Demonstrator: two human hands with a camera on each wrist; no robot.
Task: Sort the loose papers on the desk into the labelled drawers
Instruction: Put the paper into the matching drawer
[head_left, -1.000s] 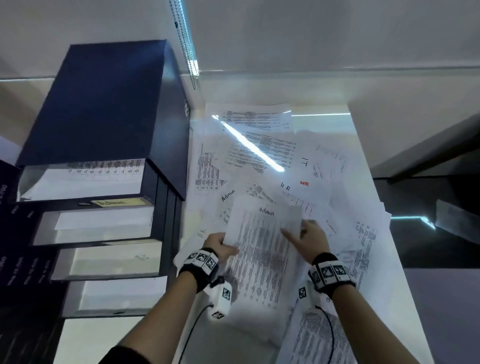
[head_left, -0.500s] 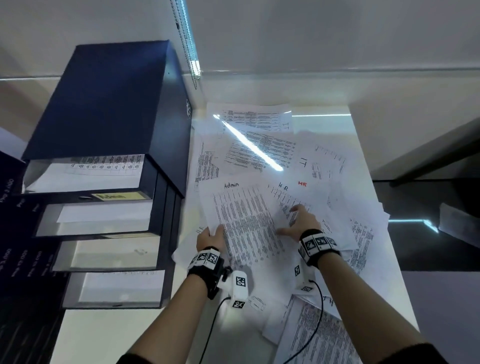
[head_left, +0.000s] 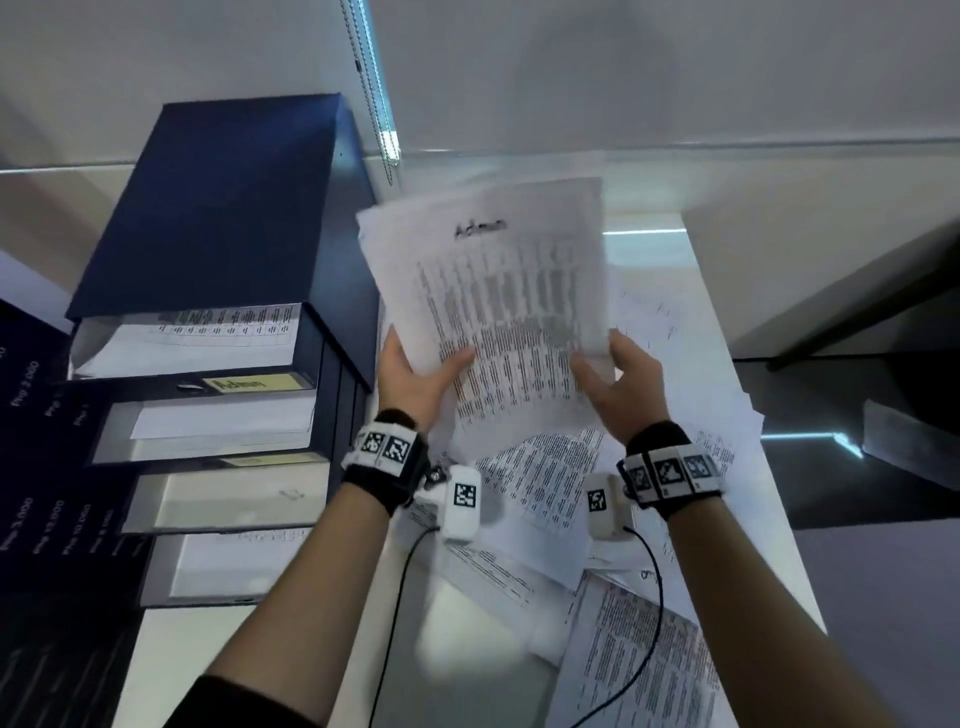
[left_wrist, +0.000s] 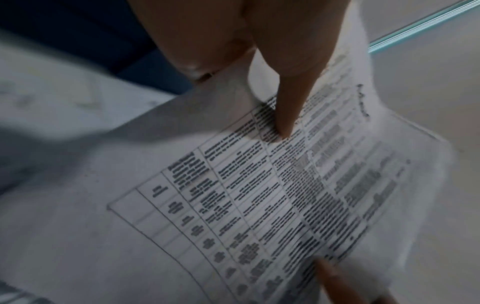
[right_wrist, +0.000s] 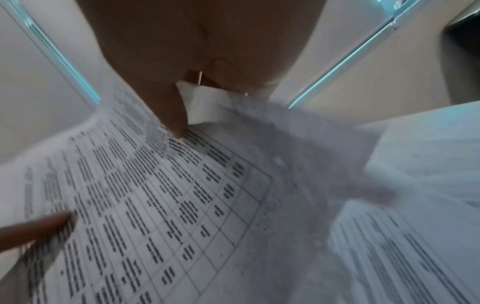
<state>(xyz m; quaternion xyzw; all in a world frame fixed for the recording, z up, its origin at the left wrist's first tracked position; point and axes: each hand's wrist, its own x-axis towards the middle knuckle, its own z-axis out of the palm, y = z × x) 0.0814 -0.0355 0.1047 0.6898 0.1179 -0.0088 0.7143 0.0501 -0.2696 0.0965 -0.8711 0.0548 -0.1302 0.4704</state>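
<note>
Admin sheets (head_left: 498, 291) between left hand (head_left: 410, 376) and right hand (head_left: 626, 387)

Four open drawers in the dark drawer unit (head_left: 218, 218) at left, stepped outward toward the bottom. Top drawer (head_left: 192, 338), above the yellow "Admin" label (head_left: 254, 383), already carrying a printed sheet, with headroom left over it. Second drawer (head_left: 218, 426) holding white paper, third (head_left: 234, 499) and fourth (head_left: 228, 566) wide open. Between unit and hands, a held-up sheaf marked "Admin" (head_left: 493, 291) blocking the far bench. Loose papers (head_left: 649, 649) strewn over the bench (head_left: 457, 613) at right; bare strip near front left.
</note>
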